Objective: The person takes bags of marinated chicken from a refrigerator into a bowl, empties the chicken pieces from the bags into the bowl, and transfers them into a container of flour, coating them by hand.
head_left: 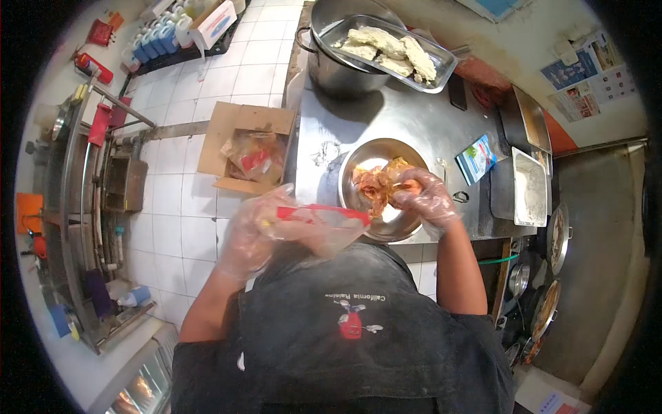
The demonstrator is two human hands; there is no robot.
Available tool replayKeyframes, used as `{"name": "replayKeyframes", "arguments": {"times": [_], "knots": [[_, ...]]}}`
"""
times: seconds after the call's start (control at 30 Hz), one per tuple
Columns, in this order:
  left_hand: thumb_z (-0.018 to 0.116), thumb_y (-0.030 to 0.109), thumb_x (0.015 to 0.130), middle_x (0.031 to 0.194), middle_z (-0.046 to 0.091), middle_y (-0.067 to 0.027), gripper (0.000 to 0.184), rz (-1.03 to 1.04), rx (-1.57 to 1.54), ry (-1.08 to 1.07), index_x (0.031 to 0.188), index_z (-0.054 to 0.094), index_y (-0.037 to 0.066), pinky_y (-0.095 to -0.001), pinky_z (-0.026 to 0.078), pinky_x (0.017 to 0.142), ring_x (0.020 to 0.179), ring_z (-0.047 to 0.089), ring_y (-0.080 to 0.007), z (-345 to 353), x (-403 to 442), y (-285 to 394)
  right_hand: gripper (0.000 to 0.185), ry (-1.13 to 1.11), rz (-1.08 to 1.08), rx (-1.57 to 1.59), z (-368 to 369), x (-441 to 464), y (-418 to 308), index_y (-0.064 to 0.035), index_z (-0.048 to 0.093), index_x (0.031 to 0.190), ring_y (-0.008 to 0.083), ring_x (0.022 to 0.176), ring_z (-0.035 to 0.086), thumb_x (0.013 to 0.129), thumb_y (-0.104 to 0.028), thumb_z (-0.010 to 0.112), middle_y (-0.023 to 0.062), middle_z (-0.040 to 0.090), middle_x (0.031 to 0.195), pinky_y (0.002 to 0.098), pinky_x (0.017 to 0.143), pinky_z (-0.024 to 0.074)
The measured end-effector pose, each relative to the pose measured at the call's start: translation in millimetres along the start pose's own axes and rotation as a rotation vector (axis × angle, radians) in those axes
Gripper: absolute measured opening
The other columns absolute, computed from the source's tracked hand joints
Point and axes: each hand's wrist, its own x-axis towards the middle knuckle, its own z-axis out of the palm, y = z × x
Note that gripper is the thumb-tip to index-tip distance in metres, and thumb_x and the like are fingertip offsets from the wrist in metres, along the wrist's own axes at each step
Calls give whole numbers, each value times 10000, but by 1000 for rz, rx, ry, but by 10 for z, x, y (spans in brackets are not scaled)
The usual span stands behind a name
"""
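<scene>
My left hand [249, 231], in a clear plastic glove, grips a clear plastic bag [329, 231] with a red printed label. The bag's far end reaches to the near rim of a steel bowl [396, 228]. Inside the bowl lie reddish-orange pieces of raw-looking meat [372, 188]. Over the bowl's right side is my right hand [429, 196], also gloved, its fingers curled round some of the meat. The fingertips of the left hand are partly hidden behind the crumpled glove and bag.
On the steel table [386, 117] stand a big pot [331, 72] and a tray [445, 72] of pale coated pieces. A blue packet [476, 160], a phone [457, 92] and metal pans [529, 186] lie to the right. A cardboard box [255, 117] sits left of the table.
</scene>
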Motion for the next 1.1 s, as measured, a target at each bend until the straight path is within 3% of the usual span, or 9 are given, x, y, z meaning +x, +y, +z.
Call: {"name": "replayKeyframes", "arguments": {"times": [0.1,0.13,0.3,0.4,0.53,0.63,0.93,1.03,1.1], "knots": [[685,246,1005,1282,700,-189,294,-9,-78,-175,1119,678,-24,-450,452,1131,1272,619,-290,96,121,-292,393,-25,21,445,47,-102,-335,-34,683,1300,214,1179,629,927,-142,743,97,666,1277,346,965,542],[697,257,994,1267,704,-182,301,-101,-76,-177,1121,673,-16,-446,451,1131,1257,623,-288,145,99,-334,526,27,117,536,91,-127,-396,-3,560,1452,199,1228,598,958,-131,689,100,628,1347,321,994,519],[762,290,929,1181,714,-124,364,-355,-380,-124,1145,664,14,-411,495,1058,1144,649,-237,253,201,-130,541,105,33,404,144,-85,-158,-40,524,1456,179,1048,641,944,-112,684,133,642,1261,336,853,556],[778,315,898,1040,726,-126,345,-472,-7,-221,1062,695,24,-372,535,927,990,688,-225,247,579,254,447,117,148,364,145,-76,-76,-43,567,1369,176,968,654,937,-92,676,130,669,1159,344,811,565],[766,332,898,879,712,-191,327,-454,771,-778,971,718,16,-418,544,766,853,712,-342,314,1098,870,395,110,134,526,196,-104,-10,-36,576,1313,205,931,678,934,-89,673,138,680,1119,362,812,590],[738,275,906,875,719,-188,267,-325,875,-941,977,721,18,-459,543,760,866,711,-379,315,1151,956,420,86,86,701,206,-121,-70,-34,562,1318,232,935,692,917,-76,678,166,669,1172,376,827,605],[767,169,827,1065,690,-193,221,53,791,-420,1002,691,58,-495,533,829,993,668,-399,454,1061,699,580,55,-125,908,409,-275,-626,-26,518,1382,302,1064,706,853,-83,748,210,610,1336,421,957,590],[794,200,811,1203,667,-155,232,307,974,-485,983,699,78,-510,504,928,1109,640,-364,497,975,1042,616,-11,-148,868,451,-277,-830,-21,498,1406,317,1135,690,853,-94,759,216,598,1367,431,988,581],[803,234,806,1245,655,-130,227,287,1069,-482,950,705,89,-529,450,1019,1186,601,-341,506,825,1116,619,-25,-144,852,477,-293,-969,-17,490,1414,320,1162,681,863,-100,758,218,596,1374,429,1000,576]]}}
